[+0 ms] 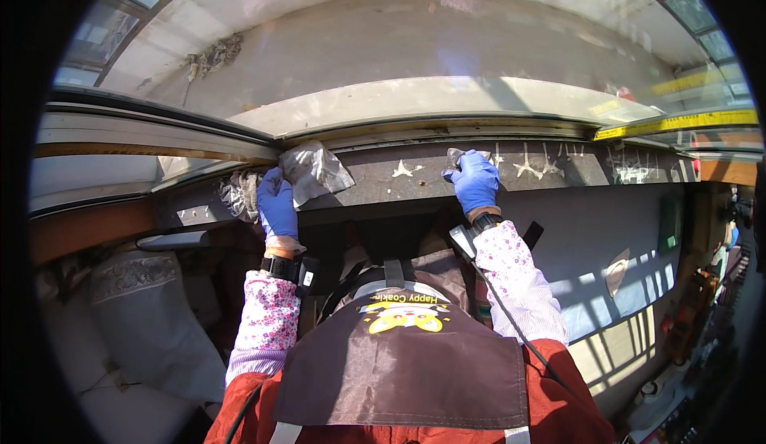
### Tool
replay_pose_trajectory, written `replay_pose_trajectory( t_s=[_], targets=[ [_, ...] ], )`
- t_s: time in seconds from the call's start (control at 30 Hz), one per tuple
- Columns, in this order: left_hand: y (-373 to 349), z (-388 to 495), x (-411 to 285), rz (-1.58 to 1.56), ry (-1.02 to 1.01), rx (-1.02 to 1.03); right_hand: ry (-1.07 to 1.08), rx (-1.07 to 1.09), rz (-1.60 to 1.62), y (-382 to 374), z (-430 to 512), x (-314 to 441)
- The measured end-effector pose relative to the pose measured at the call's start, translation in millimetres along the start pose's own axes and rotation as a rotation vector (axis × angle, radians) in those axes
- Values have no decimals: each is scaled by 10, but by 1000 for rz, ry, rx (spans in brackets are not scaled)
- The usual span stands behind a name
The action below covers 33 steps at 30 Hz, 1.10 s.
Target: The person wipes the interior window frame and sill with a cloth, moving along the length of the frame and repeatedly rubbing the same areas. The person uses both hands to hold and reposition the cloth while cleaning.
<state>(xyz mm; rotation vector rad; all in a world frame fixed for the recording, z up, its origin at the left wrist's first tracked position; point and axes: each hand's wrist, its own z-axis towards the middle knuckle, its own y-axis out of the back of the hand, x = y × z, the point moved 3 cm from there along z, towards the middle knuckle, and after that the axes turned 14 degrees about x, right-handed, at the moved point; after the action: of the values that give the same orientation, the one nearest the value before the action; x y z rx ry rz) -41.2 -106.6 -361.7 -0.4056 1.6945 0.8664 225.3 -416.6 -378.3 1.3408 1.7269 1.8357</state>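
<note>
Both my hands wear blue gloves at a dark stone window sill (383,184). My right hand (477,179) is bent over a small greyish cloth or wipe (455,155) and presses it against the sill; most of the wipe is hidden. Toward the left end, my left hand (277,204) rests at the sill's front edge with its fingers curled. A crumpled pale cloth or paper (317,172) touches it on one side, a bunched grey rag (240,194) on the other. Whether the fingers grip either is hidden. White smears (404,170) mark the sill.
A sliding window frame (155,130) runs behind and left of the sill. Yellow tape (676,125) lines the right frame. Outside the glass lies a ledge with a dirty clump (216,55). A cable (514,324) hangs along my right sleeve. A light fabric cover (155,312) lies below left.
</note>
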Motion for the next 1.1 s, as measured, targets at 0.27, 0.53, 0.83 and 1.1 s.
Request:
replay_pose_trajectory(
  t_s=[0.27, 0.53, 0.83, 1.1],
  targets=[
    [-906, -35, -528, -350, 135, 458, -173, 106, 1561, 38, -3, -340],
    [-1719, 74, -1033, -425, 383, 701, 145, 361, 2148, 361, -158, 219],
    [-1855, 193, -1276, -587, 149, 1076, 340, 375, 1163, 692, -131, 389],
    [-1677, 282, -1050, -613, 329, 796, -400, 371, 1499, 557, -2, 125]
  ],
)
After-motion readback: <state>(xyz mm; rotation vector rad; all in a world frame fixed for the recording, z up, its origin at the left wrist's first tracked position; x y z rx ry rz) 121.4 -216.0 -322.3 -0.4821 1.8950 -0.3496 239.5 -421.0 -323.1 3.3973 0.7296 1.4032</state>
